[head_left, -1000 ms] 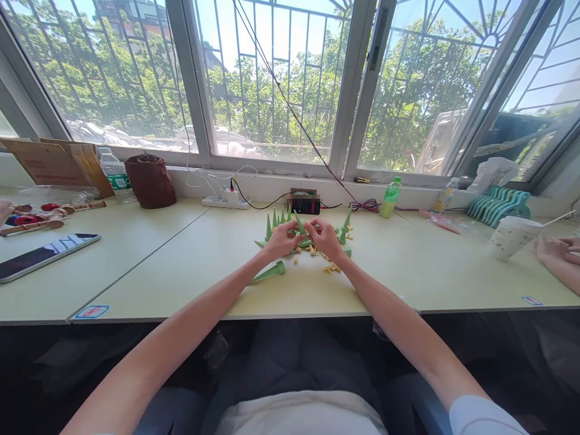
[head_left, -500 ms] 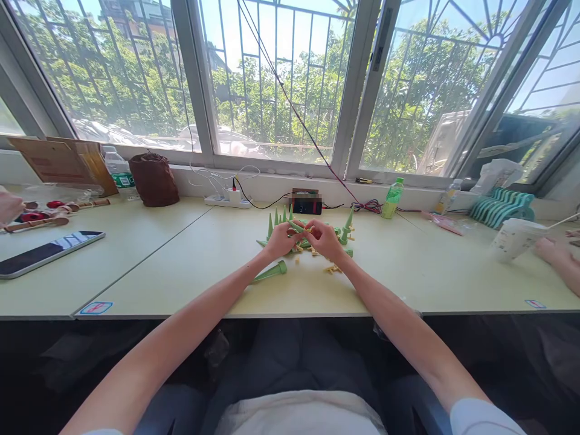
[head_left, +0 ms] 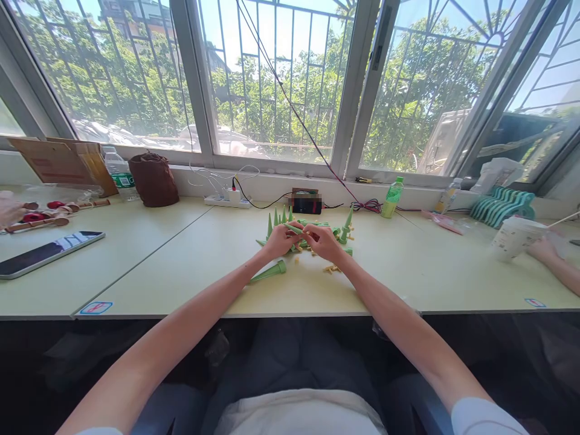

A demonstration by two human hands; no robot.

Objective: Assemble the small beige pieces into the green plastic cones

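Observation:
My left hand [head_left: 280, 240] and my right hand [head_left: 324, 241] meet over the middle of the pale table [head_left: 181, 266]. Both pinch a green cone [head_left: 295, 228] held between them, lying roughly level. Under and behind the hands stands a cluster of upright green cones [head_left: 347, 225] and several small tan pieces [head_left: 332, 268] scattered on the table. One more green cone [head_left: 270, 272] lies on its side just in front of my left hand.
A phone [head_left: 48, 252] lies at the left, with red and wooden tools [head_left: 36, 219] behind it. A brown bag [head_left: 153, 179], a power strip [head_left: 225, 199], a green bottle [head_left: 391, 197] and teal hangers [head_left: 499, 204] line the sill. Another person's hand [head_left: 541, 249] rests beside a paper cup [head_left: 514, 235].
The green cone between my hands has tipped from pointing up to lying nearly level. The other person's hand at the right has drawn back toward the cup.

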